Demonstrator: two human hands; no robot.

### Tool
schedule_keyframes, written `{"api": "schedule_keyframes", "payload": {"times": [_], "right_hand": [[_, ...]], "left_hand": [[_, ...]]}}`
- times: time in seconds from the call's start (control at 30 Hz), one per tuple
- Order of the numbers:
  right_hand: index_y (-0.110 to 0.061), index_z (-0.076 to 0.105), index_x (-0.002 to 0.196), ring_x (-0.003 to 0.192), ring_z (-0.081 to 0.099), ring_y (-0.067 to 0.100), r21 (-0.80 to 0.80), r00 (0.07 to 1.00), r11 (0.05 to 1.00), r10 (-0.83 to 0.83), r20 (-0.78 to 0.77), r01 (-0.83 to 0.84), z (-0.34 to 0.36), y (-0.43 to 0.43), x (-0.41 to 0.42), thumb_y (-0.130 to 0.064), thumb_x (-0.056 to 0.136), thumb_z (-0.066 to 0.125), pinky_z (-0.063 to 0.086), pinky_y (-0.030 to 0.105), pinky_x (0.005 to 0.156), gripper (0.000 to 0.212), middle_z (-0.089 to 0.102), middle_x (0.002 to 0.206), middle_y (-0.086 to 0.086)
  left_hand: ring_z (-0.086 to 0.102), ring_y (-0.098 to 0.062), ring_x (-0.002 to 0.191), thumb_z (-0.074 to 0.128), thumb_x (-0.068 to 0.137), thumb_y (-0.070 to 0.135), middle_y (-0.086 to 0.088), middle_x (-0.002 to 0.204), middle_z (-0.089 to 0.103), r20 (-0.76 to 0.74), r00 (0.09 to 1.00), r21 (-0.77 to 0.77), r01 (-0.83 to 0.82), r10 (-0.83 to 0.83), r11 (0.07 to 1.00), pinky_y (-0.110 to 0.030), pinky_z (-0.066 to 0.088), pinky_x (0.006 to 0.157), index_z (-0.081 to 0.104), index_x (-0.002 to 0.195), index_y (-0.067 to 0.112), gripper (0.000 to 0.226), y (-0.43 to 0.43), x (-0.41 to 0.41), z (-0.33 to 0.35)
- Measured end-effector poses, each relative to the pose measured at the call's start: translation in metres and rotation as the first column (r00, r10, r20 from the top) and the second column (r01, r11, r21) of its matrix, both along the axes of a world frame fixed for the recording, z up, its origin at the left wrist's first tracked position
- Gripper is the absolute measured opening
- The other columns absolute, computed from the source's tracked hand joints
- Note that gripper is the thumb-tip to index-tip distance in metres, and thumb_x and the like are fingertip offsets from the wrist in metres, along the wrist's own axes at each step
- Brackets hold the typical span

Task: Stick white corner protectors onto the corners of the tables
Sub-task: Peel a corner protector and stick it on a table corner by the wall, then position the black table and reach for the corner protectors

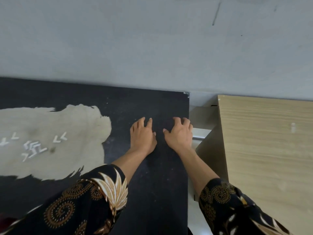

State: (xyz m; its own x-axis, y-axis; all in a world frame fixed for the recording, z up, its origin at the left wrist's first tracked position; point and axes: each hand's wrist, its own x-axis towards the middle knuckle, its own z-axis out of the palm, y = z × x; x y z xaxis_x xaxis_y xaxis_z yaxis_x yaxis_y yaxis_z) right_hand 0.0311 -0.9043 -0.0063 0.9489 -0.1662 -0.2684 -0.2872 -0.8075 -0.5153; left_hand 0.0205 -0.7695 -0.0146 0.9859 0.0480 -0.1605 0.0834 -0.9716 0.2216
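Side by side, left hand (143, 134) and right hand (179, 133), fingertips down on black counter (152, 184), gripping nothing. Right fingers arched, close to the counter's right edge. Well to the left, white corner protectors (35, 147) scattered on pale patch (67, 124), L-shapes pointing mixed ways, nearer the left hand. Ahead of right hand, far right corner (186, 94) with small pale bit, too small to tell. Beyond, wood-grain counter (262, 141). No readable writing.

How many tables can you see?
2. A black table is on the left, under the left hand and right hand. A light wooden table stands to its right, across a gap. More tables may be outside the view.
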Motion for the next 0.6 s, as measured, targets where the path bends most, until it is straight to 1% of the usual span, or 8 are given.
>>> {"api": "schedule_keyframes", "payload": {"times": [0.17,0.3,0.43,0.6], "right_hand": [[-0.023,0.033,0.148,0.148,0.02,0.036,-0.005,0.999,0.999,0.048,0.007,-0.048,0.018,0.058,-0.084,-0.048,0.09,0.065,0.028,0.053,0.115,0.07,0.017,0.162,0.013],[-0.022,0.031,0.15,0.149,0.016,0.035,0.009,0.995,0.995,0.102,-0.006,-0.102,0.029,0.109,-0.144,-0.048,0.091,0.064,0.026,0.052,0.116,0.073,0.013,0.162,0.015],[-0.022,0.028,0.152,0.15,0.013,0.034,0.027,0.982,0.981,0.19,0.017,-0.191,0.042,0.167,-0.195,-0.047,0.092,0.064,0.023,0.053,0.118,0.074,0.01,0.163,0.015],[-0.021,0.026,0.153,0.15,0.011,0.034,0.036,0.95,0.949,0.313,0.01,-0.314,0.057,0.224,-0.236,-0.047,0.093,0.063,0.024,0.052,0.118,0.074,0.008,0.164,0.014]], "left_hand": [[0.021,-0.032,0.148,0.051,0.1,0.039,-0.011,0.162,0.021,-0.043,0.991,0.008,-0.128,0.128,0.992,-0.045,0.019,0.121,0.022,0.158,0.019,0.067,0.063,-0.088,0.022],[0.026,-0.031,0.145,0.052,0.099,0.038,-0.01,0.159,0.026,-0.035,0.982,-0.012,-0.188,0.188,0.982,-0.043,0.02,0.12,0.023,0.157,0.02,0.067,0.115,-0.156,0.036],[0.028,-0.031,0.144,0.049,0.1,0.037,-0.01,0.158,0.027,-0.034,0.964,-0.015,-0.263,0.263,0.965,-0.042,0.02,0.118,0.022,0.157,0.021,0.065,0.174,-0.217,0.053],[0.028,-0.031,0.144,0.051,0.099,0.039,-0.01,0.156,0.029,-0.034,0.927,-0.024,-0.374,0.373,0.927,-0.046,0.02,0.12,0.022,0.157,0.021,0.067,0.233,-0.271,0.069]]}}
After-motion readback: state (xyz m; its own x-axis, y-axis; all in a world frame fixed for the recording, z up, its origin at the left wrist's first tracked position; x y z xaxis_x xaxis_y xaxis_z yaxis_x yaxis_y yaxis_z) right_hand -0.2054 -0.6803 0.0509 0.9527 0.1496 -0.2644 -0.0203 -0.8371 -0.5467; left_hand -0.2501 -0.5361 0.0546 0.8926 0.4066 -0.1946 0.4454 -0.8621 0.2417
